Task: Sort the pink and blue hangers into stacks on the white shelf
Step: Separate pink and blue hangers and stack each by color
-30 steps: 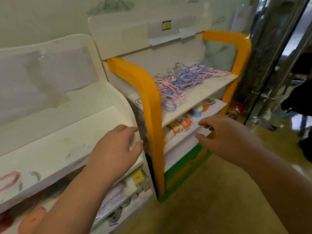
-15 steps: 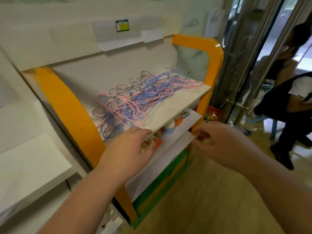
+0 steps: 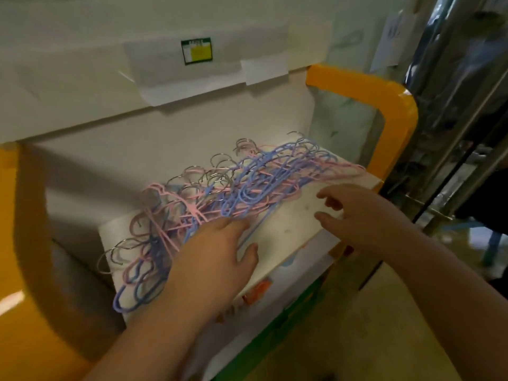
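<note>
Both hands have just reached the shelf [image 3: 288, 226]: left hand [image 3: 211, 259] spread on the tangled hangers [image 3: 220, 193], right hand [image 3: 354, 213] loosely open, empty. Sorting can begin; nothing is stacked.

Free room: bare front strip of white shelf [image 3: 291, 226], 4 o'clock of the hanger tangle [image 3: 220, 193]
Obstacles: orange frame post [image 3: 395, 127] at 3 o'clock; white back panel [image 3: 137, 149] at 12 o'clock

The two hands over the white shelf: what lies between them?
In the head view, only bare white shelf board lies between the left hand and right hand; the tangled pink and blue wire hangers sit behind.
</note>
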`<action>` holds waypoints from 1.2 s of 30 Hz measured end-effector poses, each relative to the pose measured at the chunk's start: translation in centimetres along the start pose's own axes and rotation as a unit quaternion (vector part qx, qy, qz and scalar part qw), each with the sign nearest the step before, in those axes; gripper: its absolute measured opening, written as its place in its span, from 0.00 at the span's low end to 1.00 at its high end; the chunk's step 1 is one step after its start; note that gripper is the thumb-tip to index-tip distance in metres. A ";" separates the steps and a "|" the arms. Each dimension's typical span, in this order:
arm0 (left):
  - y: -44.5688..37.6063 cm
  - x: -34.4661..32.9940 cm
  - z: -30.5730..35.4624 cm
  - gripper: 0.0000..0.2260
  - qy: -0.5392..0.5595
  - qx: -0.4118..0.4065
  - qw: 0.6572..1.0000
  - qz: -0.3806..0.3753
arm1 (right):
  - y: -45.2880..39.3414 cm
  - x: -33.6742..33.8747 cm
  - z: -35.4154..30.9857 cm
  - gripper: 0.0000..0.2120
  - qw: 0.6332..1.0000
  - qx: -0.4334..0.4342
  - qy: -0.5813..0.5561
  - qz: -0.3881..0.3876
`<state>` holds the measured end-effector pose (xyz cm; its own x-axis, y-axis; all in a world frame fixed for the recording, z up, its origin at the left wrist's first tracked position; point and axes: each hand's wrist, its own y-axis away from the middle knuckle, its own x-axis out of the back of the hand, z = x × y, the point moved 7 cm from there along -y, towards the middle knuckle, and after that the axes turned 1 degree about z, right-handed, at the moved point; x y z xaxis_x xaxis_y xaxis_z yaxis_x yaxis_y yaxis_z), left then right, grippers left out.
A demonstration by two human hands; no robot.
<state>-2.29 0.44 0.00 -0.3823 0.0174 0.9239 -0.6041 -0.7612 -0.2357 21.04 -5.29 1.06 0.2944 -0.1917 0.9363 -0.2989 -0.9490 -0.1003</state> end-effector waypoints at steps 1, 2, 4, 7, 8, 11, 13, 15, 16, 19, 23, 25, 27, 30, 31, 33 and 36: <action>-0.5 -0.3 -0.2 0.21 -0.003 0.009 1.000 0.000 | -1.5 -0.3 0.4 0.22 1.000 0.012 -0.002 -0.003; -1.1 -0.6 -0.4 0.21 -0.008 0.018 1.000 -0.002 | -3.0 -0.6 0.7 0.22 1.000 0.025 -0.003 -0.005; -2.3 -1.1 -0.7 0.22 -0.018 0.041 0.999 -0.007 | -5.9 -1.0 1.1 0.21 0.998 0.062 -0.004 0.002; -4.2 -1.7 -0.7 0.21 -0.026 0.082 0.996 0.001 | -9.9 -1.6 1.4 0.21 0.993 0.119 -0.024 -0.006; -4.8 -1.8 -0.5 0.20 -0.027 0.097 0.995 0.009 | -11.3 -1.8 1.4 0.22 0.989 0.147 -0.025 -0.013; -6.2 -2.6 0.1 0.17 -0.044 0.131 0.990 0.016 | -15.3 -2.8 1.4 0.28 0.971 0.230 0.012 -0.057; -6.9 -3.0 0.5 0.18 -0.054 0.151 0.987 0.014 | -17.7 -3.6 1.3 0.32 0.958 0.264 0.052 -0.098; -7.2 -3.3 0.7 0.20 -0.058 0.178 0.982 0.026 | -19.4 -4.5 0.9 0.37 0.943 0.294 0.087 -0.133; -7.1 -3.4 0.9 0.21 -0.063 0.191 0.979 0.029 | -20.1 -4.9 0.7 0.40 0.935 0.308 0.100 -0.148; -6.9 -4.1 1.1 0.24 -0.082 0.210 0.974 0.028 | -21.6 -5.8 0.1 0.45 0.914 0.346 0.116 -0.179; -6.8 -4.2 0.9 0.26 -0.114 0.226 0.967 0.018 | -22.7 -6.0 -0.4 0.46 0.900 0.373 0.093 -0.203; -6.8 -4.3 0.7 0.27 -0.134 0.234 0.963 0.007 | -22.9 -5.9 -0.7 0.44 0.894 0.390 0.090 -0.202; -6.6 -4.5 0.4 0.30 -0.145 0.247 0.958 -0.003 | -23.1 -5.7 -0.9 0.43 0.890 0.402 0.088 -0.197; -6.4 -4.9 0.1 0.33 -0.155 0.265 0.952 -0.018 | -23.3 -5.3 -0.8 0.41 0.892 0.397 0.078 -0.200; -6.4 -5.1 0.0 0.33 -0.154 0.265 0.952 -0.016 | -23.5 -5.0 -0.7 0.41 0.896 0.393 0.071 -0.196; -6.3 -5.1 0.0 0.32 -0.153 0.263 0.953 -0.005 | -23.9 -4.2 -0.4 0.40 0.903 0.386 0.057 -0.179; -6.5 -4.3 0.2 0.28 -0.139 0.260 0.955 0.040 | -24.0 -2.7 0.3 0.37 0.914 0.377 0.035 -0.147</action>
<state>3.40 5.19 -2.41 -0.1682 -0.1733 0.9704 -0.1247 -0.9728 -0.1954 27.65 17.92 0.83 0.1953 0.0904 0.9766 0.5027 -0.8642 -0.0205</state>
